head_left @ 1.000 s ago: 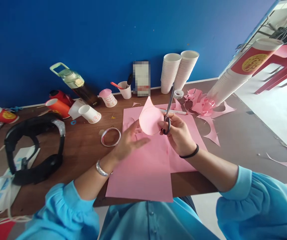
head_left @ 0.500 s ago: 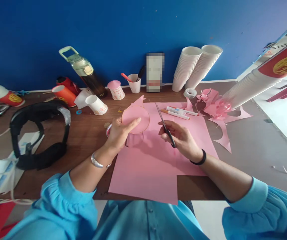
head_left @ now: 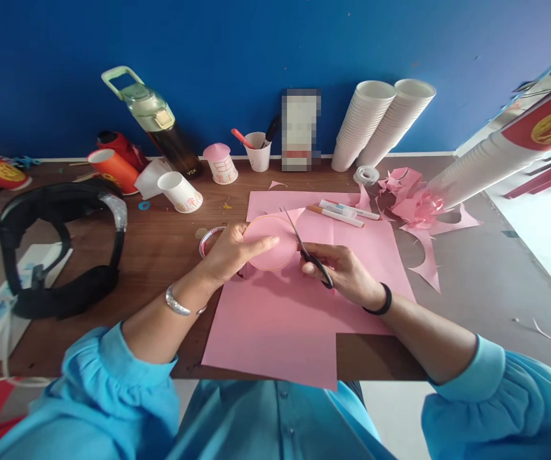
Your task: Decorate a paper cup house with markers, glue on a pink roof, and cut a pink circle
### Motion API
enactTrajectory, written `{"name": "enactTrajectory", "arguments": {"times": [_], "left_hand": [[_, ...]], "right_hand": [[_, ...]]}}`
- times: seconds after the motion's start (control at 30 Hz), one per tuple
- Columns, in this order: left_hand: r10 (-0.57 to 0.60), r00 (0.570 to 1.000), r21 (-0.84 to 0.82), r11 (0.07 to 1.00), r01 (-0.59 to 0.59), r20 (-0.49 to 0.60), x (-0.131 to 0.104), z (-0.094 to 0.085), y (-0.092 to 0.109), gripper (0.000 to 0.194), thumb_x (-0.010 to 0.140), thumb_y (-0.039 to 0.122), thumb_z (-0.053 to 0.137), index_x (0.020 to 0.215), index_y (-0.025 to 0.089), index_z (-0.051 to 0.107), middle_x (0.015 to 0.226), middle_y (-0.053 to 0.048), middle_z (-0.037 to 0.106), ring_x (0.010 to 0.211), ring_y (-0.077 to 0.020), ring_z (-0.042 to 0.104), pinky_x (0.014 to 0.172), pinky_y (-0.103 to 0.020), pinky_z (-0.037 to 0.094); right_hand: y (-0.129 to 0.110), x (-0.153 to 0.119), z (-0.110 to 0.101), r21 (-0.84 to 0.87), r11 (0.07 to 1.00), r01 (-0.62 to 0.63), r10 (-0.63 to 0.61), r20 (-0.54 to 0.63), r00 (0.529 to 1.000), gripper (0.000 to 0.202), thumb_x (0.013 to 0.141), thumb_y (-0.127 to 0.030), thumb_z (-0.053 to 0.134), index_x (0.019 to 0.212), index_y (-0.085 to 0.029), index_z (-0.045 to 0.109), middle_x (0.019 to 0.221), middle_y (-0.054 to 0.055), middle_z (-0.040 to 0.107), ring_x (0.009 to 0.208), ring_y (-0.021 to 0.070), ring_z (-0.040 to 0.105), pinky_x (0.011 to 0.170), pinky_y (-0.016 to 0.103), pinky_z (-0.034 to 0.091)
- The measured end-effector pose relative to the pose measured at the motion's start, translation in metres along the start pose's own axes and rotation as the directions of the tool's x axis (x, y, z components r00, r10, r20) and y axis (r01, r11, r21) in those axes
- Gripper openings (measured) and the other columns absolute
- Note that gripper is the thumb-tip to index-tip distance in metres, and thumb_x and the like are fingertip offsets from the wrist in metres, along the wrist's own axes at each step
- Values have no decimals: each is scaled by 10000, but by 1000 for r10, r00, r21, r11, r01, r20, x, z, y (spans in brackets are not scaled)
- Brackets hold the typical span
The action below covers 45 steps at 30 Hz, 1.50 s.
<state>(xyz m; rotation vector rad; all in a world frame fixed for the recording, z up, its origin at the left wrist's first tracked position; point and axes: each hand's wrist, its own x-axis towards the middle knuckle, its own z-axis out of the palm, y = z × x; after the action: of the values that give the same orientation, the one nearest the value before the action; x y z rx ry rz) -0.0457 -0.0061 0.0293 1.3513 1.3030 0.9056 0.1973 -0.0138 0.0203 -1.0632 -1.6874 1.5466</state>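
My left hand [head_left: 237,251] pinches a round pink paper disc [head_left: 275,255] with an orange outline along its rim, the thumb lying on top. In my right hand [head_left: 342,271] are black-handled scissors [head_left: 311,257], their blades pointing up and left beside the disc's right edge. A pointed flap of pink paper sticks out behind the disc's upper right. Both hands are above large pink paper sheets [head_left: 275,338] on the table. A round lid or tape roll [head_left: 207,243] is partly hidden behind my left hand.
Markers [head_left: 337,216] lie on the pink sheets. Pink scraps [head_left: 422,204] are heaped at the right by stacked white cups [head_left: 364,124]. Along the wall stand a pen cup [head_left: 259,156], a pink-topped cup [head_left: 221,167] and a bottle [head_left: 165,134]. A black headset-like band [head_left: 59,300] lies left.
The disc and my left hand have shifted slightly right and down. The scissors have moved left, up to the disc's edge. A pointed paper flap that stuck up above the disc now points right.
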Motion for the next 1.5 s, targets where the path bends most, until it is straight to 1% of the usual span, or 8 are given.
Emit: {"name": "enactTrajectory", "arguments": {"times": [0.1, 0.23, 0.37, 0.57, 0.9, 1.13, 1.33, 1.5], "left_hand": [[-20, 999, -7, 1000, 21, 37, 0, 0, 4, 354, 760, 479, 826, 870, 143, 802, 747, -32, 751, 677, -189, 673, 597, -267, 517], [-26, 999, 18, 1000, 25, 40, 0, 0, 9, 365, 765, 504, 814, 749, 143, 762, 671, -12, 700, 625, -158, 632, 569, -245, 481], [-43, 997, 13, 999, 42, 61, -1, 0, 10, 341, 765, 483, 805, 800, 145, 778, 666, -19, 699, 597, -163, 622, 530, -248, 461], [-65, 997, 38, 997, 64, 31, -2, 1, 12, 350, 760, 493, 800, 730, 149, 746, 583, -7, 638, 533, -149, 573, 504, -255, 426], [-58, 996, 6, 998, 57, 69, -1, 2, 12, 374, 745, 500, 814, 761, 132, 755, 656, -17, 678, 618, -150, 609, 546, -233, 464], [-78, 994, -21, 997, 80, 77, -1, 1, 11, 373, 752, 492, 813, 859, 135, 800, 702, -48, 729, 612, -175, 642, 519, -249, 472], [-70, 995, 8, 998, 70, 75, -2, 1, 15, 362, 750, 498, 808, 769, 138, 784, 634, -40, 714, 554, -165, 632, 478, -238, 450], [-76, 994, -26, 997, 78, 82, -2, 1, 13, 353, 758, 487, 810, 823, 141, 799, 708, -59, 756, 597, -186, 673, 504, -254, 492]], "right_hand": [[0, 0, 0, 1, 1000, 9, -9, 4, 1000, 552, 793, -713, 764, 895, -173, 707, 730, -13, 494, 676, 126, 404, 588, 261, 415], [2, -1, 0, 32, 999, 14, -14, 1, 1000, 571, 784, -703, 780, 997, -175, 744, 747, -2, 536, 677, 135, 445, 603, 273, 449], [3, -2, 0, 56, 998, 0, 0, 0, 1000, 574, 782, -701, 784, 988, -167, 746, 743, 1, 558, 670, 135, 479, 614, 274, 477], [3, -3, 0, 70, 998, -5, 6, -11, 1000, 562, 775, -674, 803, 1004, -165, 738, 739, -3, 568, 669, 133, 502, 628, 275, 491], [2, -3, 0, 69, 997, -24, 25, -16, 1000, 548, 765, -670, 813, 969, -166, 743, 712, -5, 565, 645, 131, 509, 624, 281, 507], [4, -3, 0, 54, 999, -9, 11, -28, 1000, 596, 781, -692, 790, 1066, -170, 756, 725, 6, 591, 645, 141, 534, 608, 285, 517], [6, -4, -1, 27, 1000, 9, -9, -16, 1000, 574, 818, -674, 766, 1065, -155, 740, 705, 5, 589, 644, 140, 530, 611, 287, 500], [6, -4, -1, 21, 1000, 11, -11, -17, 1000, 547, 834, -659, 756, 1056, -159, 742, 702, 0, 580, 636, 135, 517, 597, 280, 484]]}}
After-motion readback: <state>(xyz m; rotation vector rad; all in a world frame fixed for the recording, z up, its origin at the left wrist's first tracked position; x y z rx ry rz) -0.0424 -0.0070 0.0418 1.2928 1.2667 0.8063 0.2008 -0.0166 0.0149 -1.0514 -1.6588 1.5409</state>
